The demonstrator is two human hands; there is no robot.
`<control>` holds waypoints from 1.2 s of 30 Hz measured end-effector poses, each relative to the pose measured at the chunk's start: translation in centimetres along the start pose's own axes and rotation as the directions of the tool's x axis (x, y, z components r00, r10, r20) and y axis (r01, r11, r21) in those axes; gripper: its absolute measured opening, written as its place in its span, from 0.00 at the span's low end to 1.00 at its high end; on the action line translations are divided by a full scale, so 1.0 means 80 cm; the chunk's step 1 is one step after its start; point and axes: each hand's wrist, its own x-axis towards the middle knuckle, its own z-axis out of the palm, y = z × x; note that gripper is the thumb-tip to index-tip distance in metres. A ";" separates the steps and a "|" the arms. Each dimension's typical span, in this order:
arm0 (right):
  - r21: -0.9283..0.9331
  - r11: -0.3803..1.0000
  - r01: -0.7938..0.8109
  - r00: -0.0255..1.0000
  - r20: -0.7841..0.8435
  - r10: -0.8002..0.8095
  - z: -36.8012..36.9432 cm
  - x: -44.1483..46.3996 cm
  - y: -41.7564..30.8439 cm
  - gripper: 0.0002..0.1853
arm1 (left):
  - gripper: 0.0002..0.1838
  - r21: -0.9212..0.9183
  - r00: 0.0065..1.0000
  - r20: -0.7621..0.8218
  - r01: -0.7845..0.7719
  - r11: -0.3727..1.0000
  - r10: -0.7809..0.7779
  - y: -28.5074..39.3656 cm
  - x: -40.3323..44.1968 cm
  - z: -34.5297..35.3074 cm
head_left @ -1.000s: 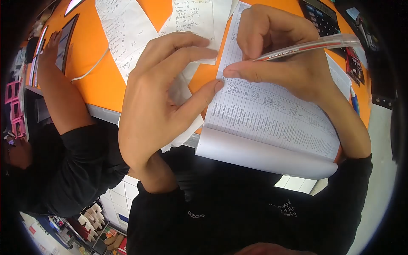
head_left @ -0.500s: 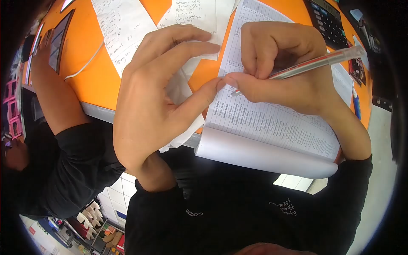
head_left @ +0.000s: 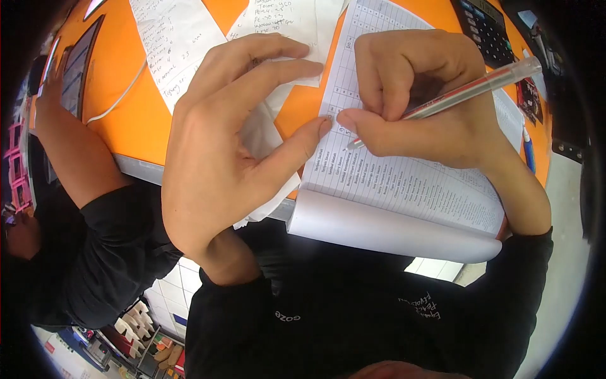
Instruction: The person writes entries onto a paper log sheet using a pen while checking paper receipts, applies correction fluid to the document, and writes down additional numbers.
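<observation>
My right hand [head_left: 429, 101] grips a clear pen [head_left: 470, 90] with a reddish stripe. The pen slants, its tip low over the printed rows of a notebook [head_left: 353, 169] with a ruled table; whether the tip touches the paper I cannot tell. Along the near edge, a page of the notebook curls over. My left hand [head_left: 227, 139] is curved with thumb and fingers apart, holding nothing, and its thumb tip is at the notebook's left margin. Under and beyond that hand lie handwritten sheets [head_left: 170, 47], partly covered by it.
A black calculator [head_left: 485, 31] lies at the back right of the orange table [head_left: 120, 126]. A blue pen [head_left: 529, 150] rests beside the notebook. At left, another person's arm [head_left: 79, 145] reaches toward a dark-framed screen [head_left: 82, 66], near a white cable [head_left: 123, 95].
My left hand has shifted slightly left, away from the right thumb. The pen tip has moved a little right and down the page. The other person's arm has moved slightly left.
</observation>
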 end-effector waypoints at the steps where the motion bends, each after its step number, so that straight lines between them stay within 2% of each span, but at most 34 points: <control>1: 0.000 1.000 -0.001 1.000 -0.001 0.001 -0.001 0.000 0.001 0.21 | 0.23 -0.008 1.000 -0.003 -0.001 1.000 0.001 0.000 0.000 0.000; 12: -0.025 0.998 0.060 0.998 0.011 -0.059 0.001 0.001 0.005 0.21 | 0.23 -0.031 1.000 0.013 0.009 0.999 -0.008 0.000 -0.001 -0.001; 19: -0.087 0.996 0.027 0.999 -0.024 -0.029 -0.011 0.004 0.011 0.20 | 0.23 -0.018 1.000 0.001 0.009 1.000 -0.009 0.001 -0.001 0.000; 22: -0.056 0.998 -0.027 0.997 -0.078 0.023 -0.019 0.004 0.010 0.18 | 0.23 -0.005 1.000 -0.003 0.008 1.000 -0.008 0.001 -0.001 0.000; 23: 0.025 0.992 -0.121 0.992 -0.033 0.122 -0.029 0.006 0.007 0.18 | 0.23 0.003 1.000 -0.002 0.006 1.000 -0.006 0.001 -0.001 0.000; 25: 0.099 0.971 -0.216 0.976 0.018 0.216 -0.035 0.008 0.008 0.18 | 0.22 0.002 1.000 -0.002 0.007 1.000 -0.007 0.002 -0.001 -0.001; 28: -0.007 0.995 -0.099 0.990 -0.097 0.098 -0.036 0.010 0.018 0.17 | 0.22 0.007 1.000 0.000 0.005 1.000 -0.005 0.004 0.000 -0.001; 31: 0.206 0.967 -0.151 0.963 -0.191 0.191 -0.040 0.010 0.027 0.18 | 0.22 0.010 1.000 0.000 0.000 1.000 0.000 0.002 0.000 -0.001; 33: 0.225 0.947 -0.228 0.930 -0.237 0.280 -0.044 0.012 0.027 0.19 | 0.22 0.007 1.000 0.000 -0.001 1.000 0.001 0.003 0.000 0.000; 36: 0.219 0.949 -0.225 0.926 -0.255 0.278 -0.049 0.016 0.032 0.19 | 0.22 0.016 1.000 -0.001 0.004 1.000 -0.004 0.004 0.001 0.000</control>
